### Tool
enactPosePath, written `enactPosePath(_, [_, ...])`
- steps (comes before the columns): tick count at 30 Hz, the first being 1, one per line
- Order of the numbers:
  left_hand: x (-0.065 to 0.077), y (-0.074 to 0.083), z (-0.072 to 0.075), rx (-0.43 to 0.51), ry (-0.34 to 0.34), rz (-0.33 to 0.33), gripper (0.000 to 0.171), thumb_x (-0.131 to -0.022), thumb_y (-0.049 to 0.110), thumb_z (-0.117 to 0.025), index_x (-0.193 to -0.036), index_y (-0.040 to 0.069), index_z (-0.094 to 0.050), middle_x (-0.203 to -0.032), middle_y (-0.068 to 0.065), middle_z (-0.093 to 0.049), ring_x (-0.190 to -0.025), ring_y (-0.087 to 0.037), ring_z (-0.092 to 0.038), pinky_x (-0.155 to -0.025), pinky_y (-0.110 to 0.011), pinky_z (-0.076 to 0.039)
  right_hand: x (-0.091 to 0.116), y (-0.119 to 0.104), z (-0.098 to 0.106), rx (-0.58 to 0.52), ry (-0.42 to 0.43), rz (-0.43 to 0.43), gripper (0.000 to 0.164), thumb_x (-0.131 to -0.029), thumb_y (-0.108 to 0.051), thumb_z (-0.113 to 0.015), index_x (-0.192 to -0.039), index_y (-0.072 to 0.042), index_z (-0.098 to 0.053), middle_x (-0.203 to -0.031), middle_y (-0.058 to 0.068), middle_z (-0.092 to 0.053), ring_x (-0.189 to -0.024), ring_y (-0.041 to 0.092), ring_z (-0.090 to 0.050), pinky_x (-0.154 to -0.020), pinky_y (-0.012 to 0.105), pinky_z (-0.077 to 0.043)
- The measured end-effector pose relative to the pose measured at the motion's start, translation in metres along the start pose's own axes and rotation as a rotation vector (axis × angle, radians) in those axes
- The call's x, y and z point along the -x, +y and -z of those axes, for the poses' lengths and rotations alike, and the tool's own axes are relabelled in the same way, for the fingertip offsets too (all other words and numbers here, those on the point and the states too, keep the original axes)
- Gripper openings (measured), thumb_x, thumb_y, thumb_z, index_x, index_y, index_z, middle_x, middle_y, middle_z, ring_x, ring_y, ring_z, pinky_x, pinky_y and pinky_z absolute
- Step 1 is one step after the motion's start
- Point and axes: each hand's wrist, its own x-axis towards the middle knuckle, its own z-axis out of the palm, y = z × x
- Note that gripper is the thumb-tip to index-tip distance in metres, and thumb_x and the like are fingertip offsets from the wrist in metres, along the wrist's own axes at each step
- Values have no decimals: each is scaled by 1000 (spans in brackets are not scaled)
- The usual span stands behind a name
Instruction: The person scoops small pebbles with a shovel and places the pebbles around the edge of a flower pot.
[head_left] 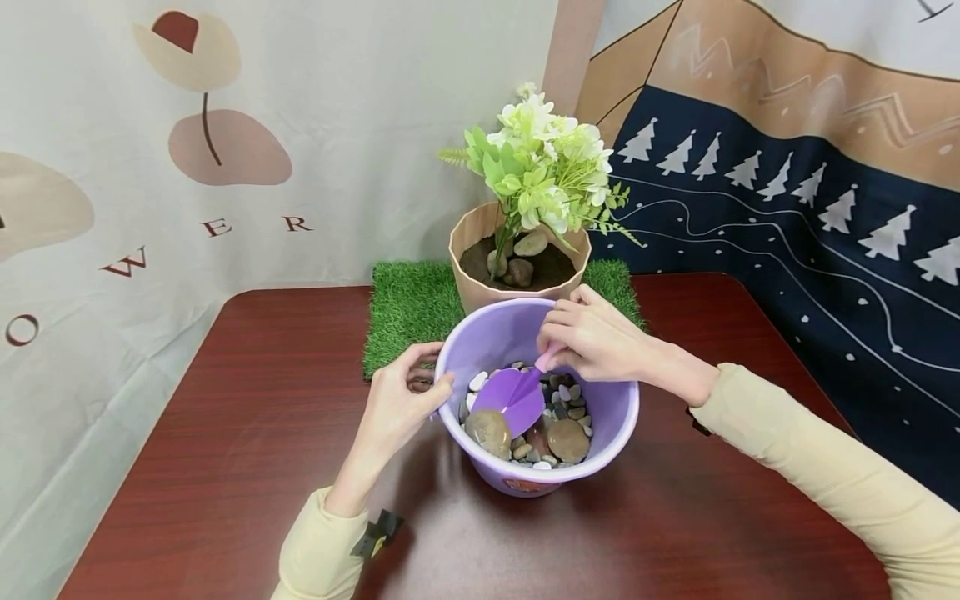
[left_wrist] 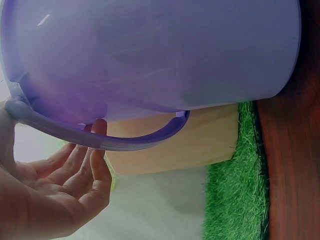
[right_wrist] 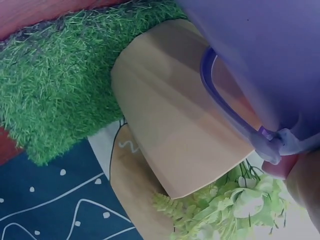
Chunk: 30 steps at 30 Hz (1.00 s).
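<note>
A purple bucket [head_left: 615, 417] stands on the table with pebbles and larger stones [head_left: 567, 441] in it. My left hand [head_left: 397, 404] holds its left rim, the thumb on the rim and the other fingers outside, by the bucket's carrying handle [left_wrist: 120, 143]. With my right hand [head_left: 592, 337] I grip the pink handle of a purple toy shovel [head_left: 510, 396] over the bucket. The shovel's blade tilts down among the stones, beside a big tan stone [head_left: 489, 432]. In the right wrist view, most of that hand is hidden; the bucket [right_wrist: 270, 55] fills the upper right.
Right behind the bucket, a beige pot [head_left: 480, 287] holds white flowers [head_left: 551, 158], dark soil and several stones. It stands on a green artificial grass mat [head_left: 412, 304]. The reddish-brown table [head_left: 247, 433] extends to both sides, with printed cloth [head_left: 330, 150] hanging behind.
</note>
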Motion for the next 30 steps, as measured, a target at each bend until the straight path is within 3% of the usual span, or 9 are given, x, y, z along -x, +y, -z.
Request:
enactPosePath(9, [0, 1, 0, 5, -4, 2, 39, -77, 7, -68, -115, 7, -61, -104, -16, -68, -85, -23, -68, -72, -25, -58, 4, 6, 5, -56, -15, 7, 17, -74, -33, -71, -83, -20, -62, -79, -12, -61, -78, 8, -52, -75, 29, -30])
enactPosePath(21, [0, 1, 1, 1, -1, 5, 38, -78, 8, -67, -115, 7, -61, -104, -16, -68, -85, -23, -68, -72, -27, -58, 11, 10, 12, -109, -13, -48, 14, -74, -30, -71, -83, -22, -63, -80, -15, -62, -78, 6, -51, -74, 27, -29])
enactPosePath(30, [0, 1, 0, 0, -4, 6, 39, -77, 8, -67, -115, 7, -61, -105, -16, -67, -85, -23, -68, -71, -25, -58, 17, 17, 21, -131, 50, -81, 18, -70, -25, -76, -82, -20, -64, -80, -11, -63, -79, 6, -53, -72, 27, -29])
